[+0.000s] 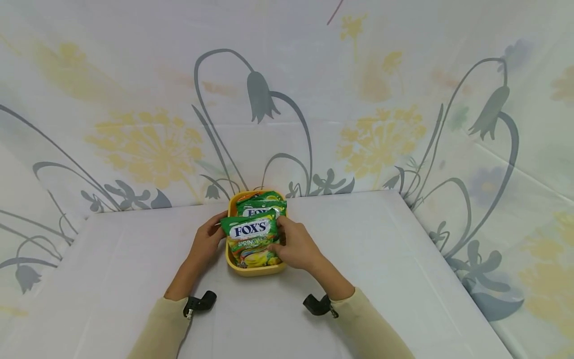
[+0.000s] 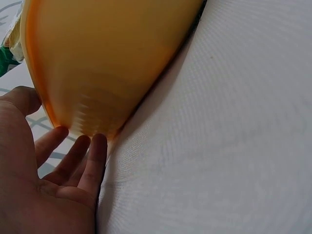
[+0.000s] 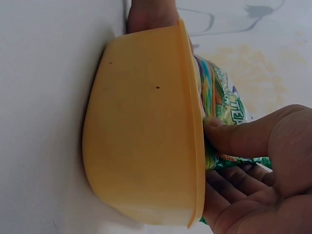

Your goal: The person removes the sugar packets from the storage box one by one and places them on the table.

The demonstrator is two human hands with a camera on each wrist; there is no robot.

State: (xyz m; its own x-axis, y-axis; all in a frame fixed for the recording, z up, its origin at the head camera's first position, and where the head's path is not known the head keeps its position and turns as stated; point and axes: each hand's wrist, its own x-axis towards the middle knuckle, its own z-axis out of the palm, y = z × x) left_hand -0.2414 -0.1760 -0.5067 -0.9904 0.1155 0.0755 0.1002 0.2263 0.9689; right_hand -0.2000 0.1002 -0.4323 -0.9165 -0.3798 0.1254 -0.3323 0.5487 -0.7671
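Candy bag (image 1: 251, 238) atop yellow tub (image 1: 255, 269), second bag (image 1: 262, 208) behind; floral backdrop (image 1: 148, 144).

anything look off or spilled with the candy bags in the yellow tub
Nothing spilled or torn. The front candy bag sits tilted on top, overhanging the yellow tub rim. The right hand grips it; the left hand is at the tub's side. Another bag lies behind.
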